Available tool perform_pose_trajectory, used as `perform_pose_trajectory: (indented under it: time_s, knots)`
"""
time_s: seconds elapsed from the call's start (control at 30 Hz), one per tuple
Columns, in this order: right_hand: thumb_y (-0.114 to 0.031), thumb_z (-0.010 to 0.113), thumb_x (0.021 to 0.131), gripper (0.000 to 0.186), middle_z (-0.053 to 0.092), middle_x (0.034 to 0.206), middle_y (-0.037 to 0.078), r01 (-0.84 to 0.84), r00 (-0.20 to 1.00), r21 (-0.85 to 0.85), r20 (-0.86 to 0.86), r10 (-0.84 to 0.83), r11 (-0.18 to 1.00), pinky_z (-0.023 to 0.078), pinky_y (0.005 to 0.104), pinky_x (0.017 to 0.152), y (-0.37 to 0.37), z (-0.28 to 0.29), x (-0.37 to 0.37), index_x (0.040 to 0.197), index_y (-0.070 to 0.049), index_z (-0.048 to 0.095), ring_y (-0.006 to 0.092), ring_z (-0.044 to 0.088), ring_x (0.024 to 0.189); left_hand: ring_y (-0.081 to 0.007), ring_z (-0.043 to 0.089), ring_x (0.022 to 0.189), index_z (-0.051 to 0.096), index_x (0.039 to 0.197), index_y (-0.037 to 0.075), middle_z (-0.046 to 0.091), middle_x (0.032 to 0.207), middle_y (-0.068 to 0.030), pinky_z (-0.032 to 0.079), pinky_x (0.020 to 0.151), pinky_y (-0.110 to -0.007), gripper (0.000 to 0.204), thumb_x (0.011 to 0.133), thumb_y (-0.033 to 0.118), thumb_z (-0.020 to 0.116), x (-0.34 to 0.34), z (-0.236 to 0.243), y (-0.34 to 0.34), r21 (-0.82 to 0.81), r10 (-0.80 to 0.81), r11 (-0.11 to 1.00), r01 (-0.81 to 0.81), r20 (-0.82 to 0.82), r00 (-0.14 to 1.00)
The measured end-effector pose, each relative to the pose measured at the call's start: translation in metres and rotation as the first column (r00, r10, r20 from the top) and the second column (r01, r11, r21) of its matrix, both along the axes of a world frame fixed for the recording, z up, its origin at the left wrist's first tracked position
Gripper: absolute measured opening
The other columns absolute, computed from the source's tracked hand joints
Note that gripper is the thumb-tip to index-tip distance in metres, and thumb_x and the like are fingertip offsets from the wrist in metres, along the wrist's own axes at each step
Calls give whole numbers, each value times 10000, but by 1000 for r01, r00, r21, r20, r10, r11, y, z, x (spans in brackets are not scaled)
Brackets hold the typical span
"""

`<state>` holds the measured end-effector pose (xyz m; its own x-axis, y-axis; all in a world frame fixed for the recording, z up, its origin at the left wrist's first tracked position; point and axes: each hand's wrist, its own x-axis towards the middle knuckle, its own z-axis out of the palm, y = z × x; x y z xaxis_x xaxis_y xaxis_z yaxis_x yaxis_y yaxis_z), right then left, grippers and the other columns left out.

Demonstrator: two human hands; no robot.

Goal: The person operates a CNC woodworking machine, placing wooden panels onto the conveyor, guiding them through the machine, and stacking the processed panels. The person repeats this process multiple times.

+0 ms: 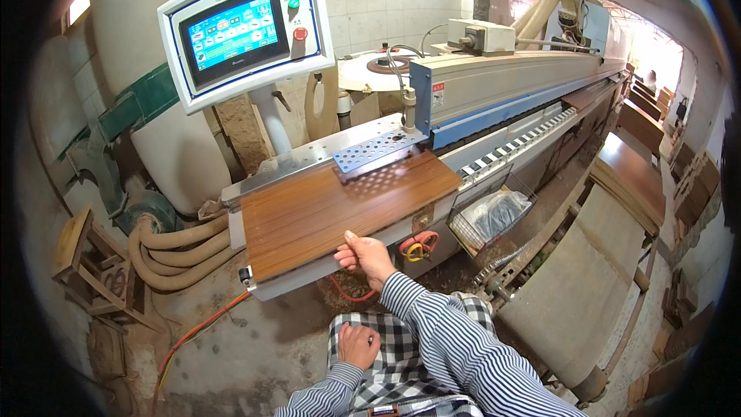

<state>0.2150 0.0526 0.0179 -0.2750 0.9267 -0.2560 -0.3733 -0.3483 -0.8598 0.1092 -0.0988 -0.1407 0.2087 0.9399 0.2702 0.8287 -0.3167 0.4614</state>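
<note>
A brown wood-grain panel [343, 212] lies flat on the infeed table of a long edge-banding machine [494, 93]. Its far side passes beneath a perforated blue metal plate [374, 156]. My right hand [367, 257] is at the panel's near edge, fingers curled in and thumb at the edge; nothing shows inside it. Lower down, my left hand [359, 345] rests against my black-and-white checked apron [401, 340], loosely closed, with no object visible in it.
A control screen [235, 35] on a post stands at the back left. Thick hoses [181, 255] and a wooden stool [96, 270] are left. Below the machine hang a wire basket [494, 216] and red-and-yellow cables [419, 247]. To the right runs a belt conveyor [579, 286] with stacked panels [633, 174].
</note>
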Motion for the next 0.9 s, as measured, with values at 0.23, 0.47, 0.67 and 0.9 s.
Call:
perform_pose_trajectory:
  time_s: [0.23, 0.47, 0.67, 0.9]
  knots:
    - [-403, 556, 949, 389, 678, 762, 56, 116, 992, 61, 45, -119, 991, 469, 218, 543, 23, -8, 50, 886, -25, 619, 73, 584, 574, -278, 566, 867, 639, 747, 94, 618, 793, -73, 345, 1009, -480, 145, 797, 230, 631, 0, -2, 0, 41, -8, 999, 9, -13, 1000]
    - [-380, 511, 973, 425, 680, 790, 98, 347, 936, 152, -2, -351, 925, 496, 228, 584, 25, -23, 127, 962, 29, 628, 114, 614, 619, -280, 562, 846, 634, 725, 114, 610, 779, -66, 359, 991, -491, 118, 782, 216, 645, 5, -3, 4, 91, -7, 996, 10, -30, 1000]
    - [-319, 502, 984, 403, 677, 828, 113, 505, 824, 177, 192, -533, 845, 516, 256, 657, -117, -125, 229, 990, 56, 646, 133, 621, 693, -285, 575, 815, 619, 702, 100, 615, 753, -66, 361, 988, -502, 105, 773, 173, 645, 5, -5, 3, 52, 3, 999, -3, 6, 1000]
    - [-261, 511, 966, 337, 683, 846, 69, 675, 457, 90, 729, -510, 733, 477, 269, 673, -259, -291, 293, 967, 36, 672, 129, 602, 722, -281, 554, 739, 576, 717, 61, 598, 766, -91, 440, 764, -410, 88, 777, 86, 635, -4, 20, 14, -120, 48, 993, -21, 224, 973]
